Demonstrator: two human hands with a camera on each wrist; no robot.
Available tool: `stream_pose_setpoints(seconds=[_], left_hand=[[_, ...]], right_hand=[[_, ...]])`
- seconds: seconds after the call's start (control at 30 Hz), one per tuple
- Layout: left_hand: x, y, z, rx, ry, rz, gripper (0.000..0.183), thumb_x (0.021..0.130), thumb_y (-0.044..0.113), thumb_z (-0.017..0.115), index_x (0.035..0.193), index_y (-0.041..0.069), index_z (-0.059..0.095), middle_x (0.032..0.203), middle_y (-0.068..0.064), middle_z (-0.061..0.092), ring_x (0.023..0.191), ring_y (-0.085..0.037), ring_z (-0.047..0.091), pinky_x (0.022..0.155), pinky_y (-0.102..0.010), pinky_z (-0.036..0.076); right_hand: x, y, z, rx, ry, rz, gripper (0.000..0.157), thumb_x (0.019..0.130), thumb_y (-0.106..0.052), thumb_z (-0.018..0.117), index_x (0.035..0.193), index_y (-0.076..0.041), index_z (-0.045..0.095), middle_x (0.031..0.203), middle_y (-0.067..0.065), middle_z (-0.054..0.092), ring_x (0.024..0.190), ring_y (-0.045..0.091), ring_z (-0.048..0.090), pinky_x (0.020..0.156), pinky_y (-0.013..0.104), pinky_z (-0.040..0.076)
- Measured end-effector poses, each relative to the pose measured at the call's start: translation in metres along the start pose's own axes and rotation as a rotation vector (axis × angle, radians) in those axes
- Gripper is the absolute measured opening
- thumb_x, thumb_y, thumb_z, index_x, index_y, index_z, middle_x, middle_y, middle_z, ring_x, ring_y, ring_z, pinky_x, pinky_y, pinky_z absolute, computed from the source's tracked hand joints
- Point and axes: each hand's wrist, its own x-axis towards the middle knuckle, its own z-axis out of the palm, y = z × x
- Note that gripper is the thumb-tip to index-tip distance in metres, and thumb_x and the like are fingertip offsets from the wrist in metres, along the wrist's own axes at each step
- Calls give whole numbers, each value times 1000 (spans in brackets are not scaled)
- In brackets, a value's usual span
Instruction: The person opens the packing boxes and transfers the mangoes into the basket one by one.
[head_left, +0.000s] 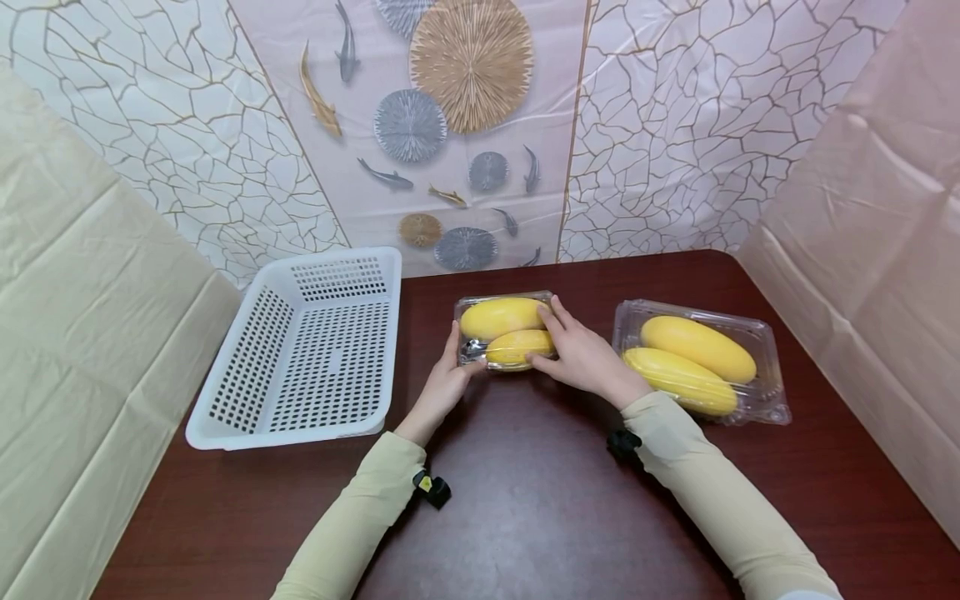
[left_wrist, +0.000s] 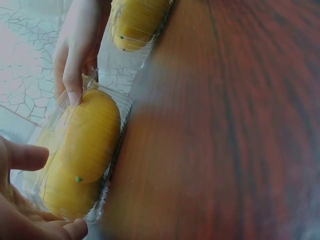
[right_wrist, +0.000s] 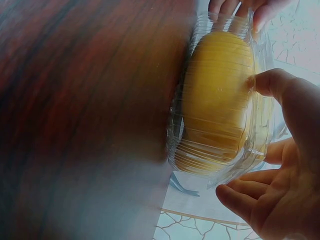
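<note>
Both hands are at a clear plastic clamshell box (head_left: 472,354) with two smooth yellow mangoes (head_left: 519,347) inside, in the middle of the table toward the back wall. My left hand (head_left: 444,385) holds the box's left end, thumb toward the near corner and fingers along the side. At the other end my right hand (head_left: 585,354) grips the box, its thumb (right_wrist: 272,82) on the lid and the other fingers spread along the right end. Through the ribbed plastic, the mango (left_wrist: 92,135) shows a small green dot at its tip.
A second clear plastic box (head_left: 765,367) with two larger yellow mangoes (head_left: 697,346) stands to the right, beside the right wrist. On the left sits a white perforated basket (head_left: 390,342). Patterned cloth walls (head_left: 660,142) enclose the dark wooden table (head_left: 517,525).
</note>
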Motion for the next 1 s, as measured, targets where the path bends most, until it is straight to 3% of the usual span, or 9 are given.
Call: stream_pose_setpoints(seconds=[0.2,0.43,0.67,0.8,1.0], left_hand=[[1,-1,-1,-31,-16,9,84,97,22,58,163,22,6,168,2,10,152,-16,9,122,-40,12],[-1,-2,-6,7,-26,45,69,105,19,44,163,21,7,168,3,10,153,-15,8,122,-40,11],[-1,-2,-9,19,-34,96,74,106,17,48,163,17,1,168,-5,12,153,-21,10,122,-44,13],[-1,-5,-10,-25,-43,70,78,105,19,52,163,12,-1,167,-8,14,152,-23,14,122,-44,14],[0,-9,-9,-13,-34,22,76,106,25,52,162,9,4,167,-9,15,152,-24,16,122,-43,16]], right_hand=[[-1,-1,0,2,-10,4,86,96,-47,64,157,1,26,162,29,16,136,47,42,97,53,49],[0,0,0,8,-19,9,87,97,-49,63,158,0,25,163,29,14,137,46,42,96,53,49],[1,2,0,15,-28,2,88,97,-50,61,158,1,24,163,30,13,137,48,40,99,54,47],[1,3,-4,49,-62,10,89,98,-52,60,159,-1,22,164,27,9,135,47,44,97,53,48],[1,4,-9,79,-99,8,90,97,-53,62,160,-2,21,165,25,7,133,47,46,97,52,49]])
